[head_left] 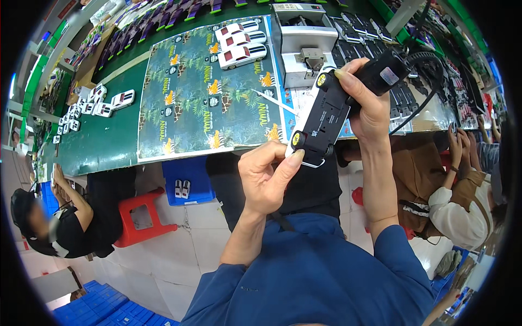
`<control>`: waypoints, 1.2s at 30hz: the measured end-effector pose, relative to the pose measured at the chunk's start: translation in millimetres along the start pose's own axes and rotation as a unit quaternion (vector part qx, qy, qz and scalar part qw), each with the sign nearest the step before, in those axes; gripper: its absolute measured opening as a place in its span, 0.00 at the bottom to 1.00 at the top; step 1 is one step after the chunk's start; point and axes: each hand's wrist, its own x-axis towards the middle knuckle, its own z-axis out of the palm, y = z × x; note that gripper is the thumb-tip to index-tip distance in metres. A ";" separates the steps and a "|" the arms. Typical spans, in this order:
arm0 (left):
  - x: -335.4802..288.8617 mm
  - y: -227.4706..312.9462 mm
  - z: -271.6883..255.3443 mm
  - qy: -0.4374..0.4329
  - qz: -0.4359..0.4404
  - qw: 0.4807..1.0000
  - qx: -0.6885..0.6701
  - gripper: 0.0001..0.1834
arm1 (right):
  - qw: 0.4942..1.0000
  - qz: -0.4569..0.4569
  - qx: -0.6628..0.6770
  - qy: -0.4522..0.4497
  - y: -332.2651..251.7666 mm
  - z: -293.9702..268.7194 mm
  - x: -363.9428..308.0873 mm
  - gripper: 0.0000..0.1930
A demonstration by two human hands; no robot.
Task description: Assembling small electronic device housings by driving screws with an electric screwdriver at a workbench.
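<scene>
Over the near edge of the smooth green table (120, 142), a toy car (325, 118) is held tilted, its flat matte-black plastic underside showing between yellow-hubbed wheels and a white shell. The left hand (270, 176) pinches the lower end between thumb and bent fingers; the right hand (371, 103) grasps the upper end, beside a rounded black corded tool (385, 71); whether it grips that too, I cannot tell. Glossy white cars (242, 56) lie on a patterned sheet (187, 117).

Free mat (187, 103) leftward, machine (308, 41) ahead
</scene>
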 end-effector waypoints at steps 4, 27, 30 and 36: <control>0.3 -10.1 1.8 0.014 0.005 0.999 -0.038 0.09 | 1.000 -0.007 -0.015 0.003 -2.8 -1.5 -3.3 0.10; 17.0 -0.8 -12.5 -0.014 -0.077 0.995 -0.064 0.26 | 0.999 0.007 -0.038 0.017 -1.4 13.8 -7.1 0.10; 17.9 4.5 -9.5 0.000 -0.036 0.997 -0.074 0.25 | 0.999 0.021 -0.035 0.010 0.6 11.1 -8.2 0.11; 12.1 -14.2 -6.9 0.012 -0.035 0.989 -0.143 0.26 | 0.999 0.040 -0.009 -0.003 0.7 13.2 -7.1 0.11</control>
